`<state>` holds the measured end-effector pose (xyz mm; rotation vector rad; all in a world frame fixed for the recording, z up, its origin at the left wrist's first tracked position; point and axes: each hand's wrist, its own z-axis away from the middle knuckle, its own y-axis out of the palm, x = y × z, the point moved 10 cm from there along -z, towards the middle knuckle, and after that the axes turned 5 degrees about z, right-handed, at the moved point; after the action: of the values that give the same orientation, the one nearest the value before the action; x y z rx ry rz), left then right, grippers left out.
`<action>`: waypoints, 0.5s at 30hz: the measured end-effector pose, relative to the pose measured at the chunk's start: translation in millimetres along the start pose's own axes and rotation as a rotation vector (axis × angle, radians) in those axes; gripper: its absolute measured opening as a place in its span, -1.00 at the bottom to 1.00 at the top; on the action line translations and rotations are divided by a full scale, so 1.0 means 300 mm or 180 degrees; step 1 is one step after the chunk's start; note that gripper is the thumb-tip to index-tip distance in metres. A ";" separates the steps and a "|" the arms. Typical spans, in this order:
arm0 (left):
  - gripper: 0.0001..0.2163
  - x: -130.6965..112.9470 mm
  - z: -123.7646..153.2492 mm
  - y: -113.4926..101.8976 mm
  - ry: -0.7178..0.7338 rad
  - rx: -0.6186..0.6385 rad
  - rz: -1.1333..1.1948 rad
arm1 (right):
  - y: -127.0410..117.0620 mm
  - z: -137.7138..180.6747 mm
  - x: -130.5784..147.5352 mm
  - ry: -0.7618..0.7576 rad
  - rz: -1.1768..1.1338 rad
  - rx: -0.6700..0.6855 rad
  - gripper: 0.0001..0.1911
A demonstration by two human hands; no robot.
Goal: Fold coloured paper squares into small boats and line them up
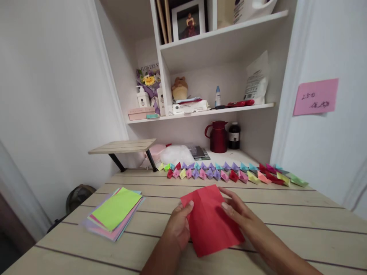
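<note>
A red sheet of paper (213, 225) with a faint crease is held tilted just above the table, between both hands. My left hand (180, 223) grips its left edge, the thumb lying on top and the fingers beneath. On the opposite side my right hand (239, 212) has its thumb over the sheet and its fingers behind the upper right edge. To the left lies a loose stack of coloured paper sheets (117, 208), yellow-green on top. Beyond the hands, folded paper boats (217, 175) in many colours stand in two rows.
A slatted wooden table (100, 250) spans the front. At its back left stands a small raised shelf (123, 146) on black legs. Behind are white shelves with a dark red jug (218, 136), a dark bottle (234, 135) and a white plastic bag (177, 154). A pink note (315, 96) hangs right.
</note>
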<state>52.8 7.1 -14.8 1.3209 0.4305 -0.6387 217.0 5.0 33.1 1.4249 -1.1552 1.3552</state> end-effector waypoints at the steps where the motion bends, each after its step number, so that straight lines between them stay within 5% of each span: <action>1: -0.69 0.005 0.001 -0.006 0.0018 -0.0049 0.0063 | -0.043 -0.005 0.024 -0.0276 0.0452 -0.0315 -0.37; 3: -0.70 0.003 0.005 -0.014 0.0110 -0.0137 0.0153 | -0.088 0.006 0.087 -0.0903 0.1351 -0.0756 -0.38; 5: -0.71 -0.002 0.014 -0.006 0.0223 -0.0134 0.0213 | -0.057 0.014 0.093 -0.1071 0.1889 -0.0572 -0.50; 11: -0.68 0.038 0.058 0.102 0.0410 0.0424 0.0322 | 0.077 0.042 -0.038 -0.0633 0.1997 0.0109 -0.26; 15: -0.72 0.051 0.091 0.166 0.0494 0.0803 0.0307 | 0.031 0.002 -0.123 -0.0289 0.1787 -0.0162 -0.15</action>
<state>94.9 -16.6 18.6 1.6288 0.4185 -0.5234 208.5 5.1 -3.8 1.1769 -1.7233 1.6295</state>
